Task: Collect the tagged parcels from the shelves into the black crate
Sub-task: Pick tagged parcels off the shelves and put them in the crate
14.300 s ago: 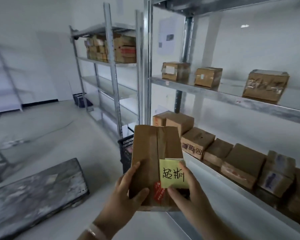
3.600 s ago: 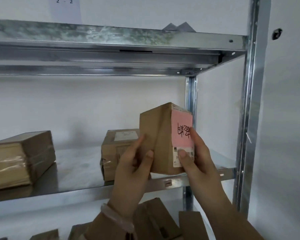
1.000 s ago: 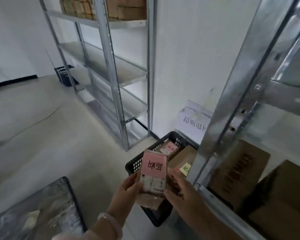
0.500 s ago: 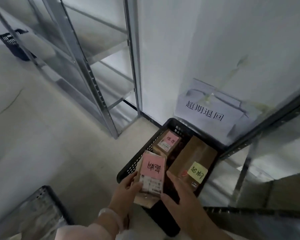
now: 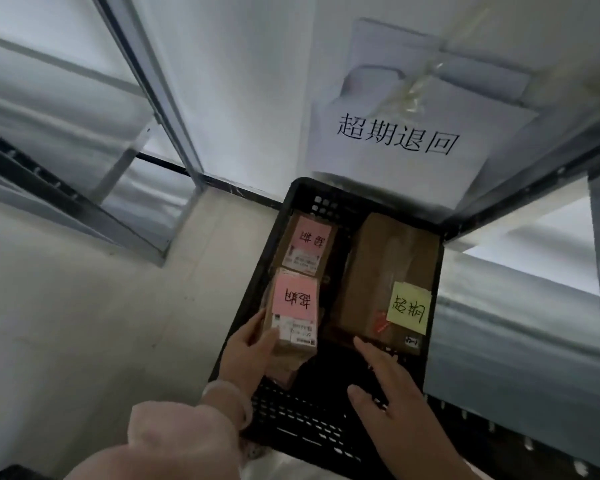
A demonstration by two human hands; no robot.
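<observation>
The black crate (image 5: 312, 424) stands on the floor against the wall. Inside it at the far left lies a small cardboard parcel with a pink tag (image 5: 305, 245). A larger cardboard parcel with a yellow tag (image 5: 378, 271) fills the right side. My left hand (image 5: 248, 351) grips a third parcel with a pink tag (image 5: 293, 317) by its left edge, low inside the crate's near left part. My right hand (image 5: 392, 396) hovers over the crate with fingers spread, off the parcel, holding nothing.
A white paper sign with black characters (image 5: 395, 140) is taped to the wall just behind the crate. Metal shelf posts and shelves (image 5: 146, 74) stand to the left, and another metal shelf (image 5: 520, 323) borders the crate on the right.
The pink-tagged parcel has gone down into the crate's left side. My right hand has let go of it and drawn back; my left hand still holds it. The view has tilted further down.
</observation>
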